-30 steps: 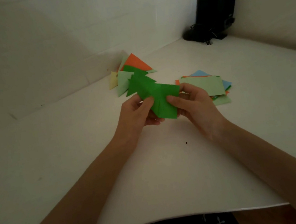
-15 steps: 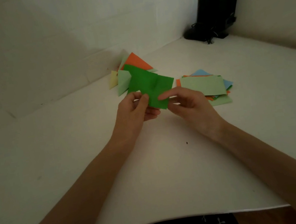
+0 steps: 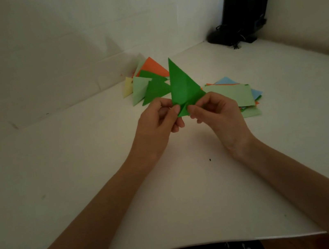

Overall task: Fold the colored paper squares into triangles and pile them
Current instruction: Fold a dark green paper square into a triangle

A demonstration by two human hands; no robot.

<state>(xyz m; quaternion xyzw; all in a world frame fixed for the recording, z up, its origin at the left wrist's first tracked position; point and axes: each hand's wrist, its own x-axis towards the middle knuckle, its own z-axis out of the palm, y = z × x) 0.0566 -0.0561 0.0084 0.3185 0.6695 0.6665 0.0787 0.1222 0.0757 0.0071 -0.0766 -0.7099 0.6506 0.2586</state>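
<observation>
Over on the left, toward the wall, a small pile of folded triangles [image 3: 148, 81] in yellow, pale green, dark green and orange already lies on the white table [image 3: 78, 159], so part of the job looks done. In the middle the left hand [image 3: 158, 121] and right hand [image 3: 215, 112] both pinch the bottom corner of a dark green paper [image 3: 183, 87] held up off the table, folded into a triangle pointing upward and, I'd judge, nearly ready to join the pile. To the right, a stack of flat squares [image 3: 234, 96] in pale green, blue and orange waits to be folded.
</observation>
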